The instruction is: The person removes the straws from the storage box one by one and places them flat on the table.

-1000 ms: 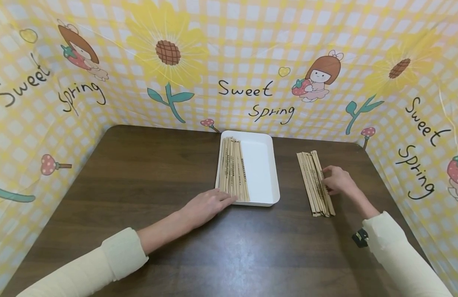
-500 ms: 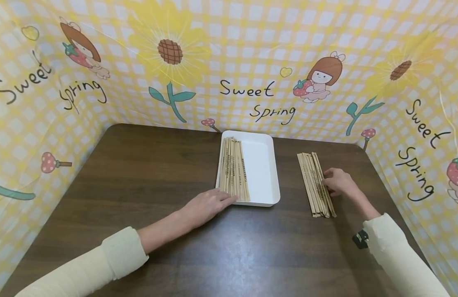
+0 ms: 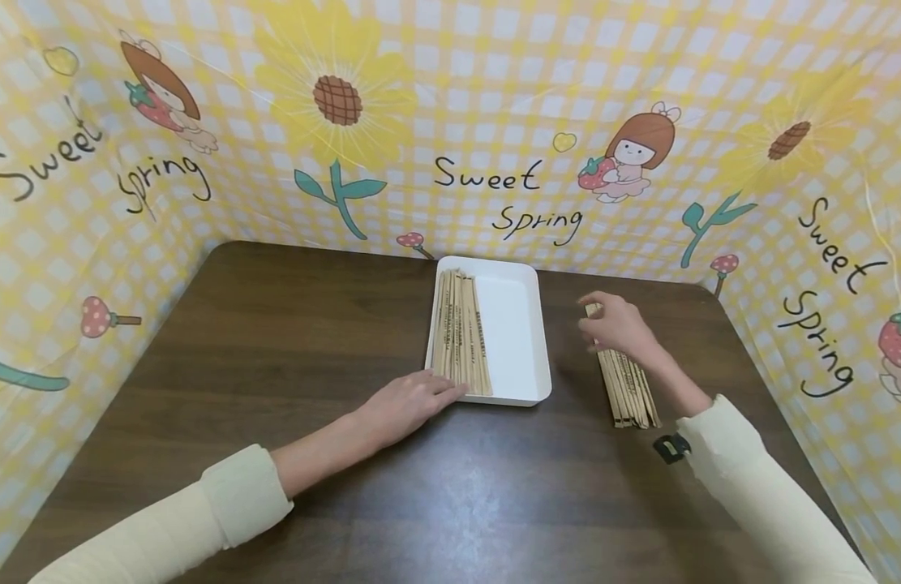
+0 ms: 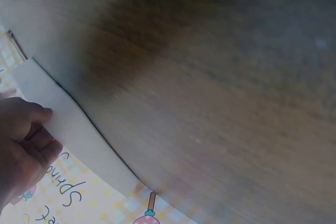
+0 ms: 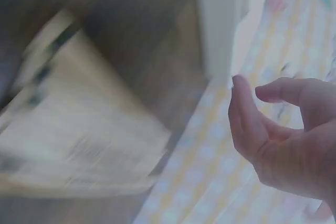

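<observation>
A white tray (image 3: 510, 341) stands at the back middle of the table, with several slim brown paper-wrapped sticks (image 3: 459, 328) lying lengthwise along its left side. Dark print runs down their wrappers. My left hand (image 3: 409, 403) holds the tray's near left corner; in the left wrist view its thumb lies against the tray's outer wall. My right hand (image 3: 619, 326) hovers over the far end of a second row of paper-wrapped sticks (image 3: 627, 393), hiding part of it. In the right wrist view the thumb and fingers are curved and apart, with nothing between them.
The dark wooden table (image 3: 289, 324) is walled on its back and sides by a yellow checked cloth (image 3: 494, 97) with printed flowers and lettering. The tray's back end stands close to this cloth. A black strap piece (image 3: 671, 448) shows at the right cuff.
My right hand has left the right side of the second row and moved up and left over its far end. My left hand and the tray have stayed put.
</observation>
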Action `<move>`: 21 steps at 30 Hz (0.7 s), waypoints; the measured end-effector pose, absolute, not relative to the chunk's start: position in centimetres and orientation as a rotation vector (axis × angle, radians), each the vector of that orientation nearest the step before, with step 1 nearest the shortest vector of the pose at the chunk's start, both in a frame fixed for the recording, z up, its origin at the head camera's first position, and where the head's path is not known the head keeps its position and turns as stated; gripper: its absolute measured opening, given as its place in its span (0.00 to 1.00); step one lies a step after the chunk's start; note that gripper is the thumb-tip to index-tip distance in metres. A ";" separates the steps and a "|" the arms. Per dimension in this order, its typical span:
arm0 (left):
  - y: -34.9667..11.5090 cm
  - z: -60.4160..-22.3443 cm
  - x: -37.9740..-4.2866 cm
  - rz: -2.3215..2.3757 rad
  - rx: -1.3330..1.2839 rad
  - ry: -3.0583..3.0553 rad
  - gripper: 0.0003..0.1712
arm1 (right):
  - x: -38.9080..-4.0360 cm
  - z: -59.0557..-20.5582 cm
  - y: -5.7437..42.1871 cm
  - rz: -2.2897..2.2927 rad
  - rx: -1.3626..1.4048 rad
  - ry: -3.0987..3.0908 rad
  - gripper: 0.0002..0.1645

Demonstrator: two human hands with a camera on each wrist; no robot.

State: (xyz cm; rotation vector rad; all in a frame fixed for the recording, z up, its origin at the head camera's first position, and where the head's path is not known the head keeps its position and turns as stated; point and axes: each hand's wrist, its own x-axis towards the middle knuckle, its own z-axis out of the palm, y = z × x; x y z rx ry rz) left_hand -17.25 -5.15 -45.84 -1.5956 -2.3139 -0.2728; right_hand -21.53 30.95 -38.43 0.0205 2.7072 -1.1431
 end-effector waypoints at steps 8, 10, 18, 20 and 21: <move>-5.0 -45.9 -17.3 -0.267 -1.602 -2.332 0.23 | -23.9 -38.9 23.1 -1.143 -0.053 2.655 0.28; -5.0 -45.8 -17.3 -0.255 -1.599 -2.340 0.24 | -24.5 -39.6 21.9 -1.115 -0.043 2.651 0.28; -5.1 -45.9 -17.2 -0.194 -1.590 -2.347 0.25 | -25.3 -41.9 19.0 -0.985 -0.045 2.636 0.28; -5.2 -45.8 -17.2 -0.193 -1.587 -2.351 0.25 | -25.3 -42.2 18.4 -0.947 -0.052 2.646 0.28; -5.2 -45.8 -17.2 -0.194 -1.586 -2.353 0.25 | -25.3 -42.4 18.1 -0.928 -0.056 2.652 0.28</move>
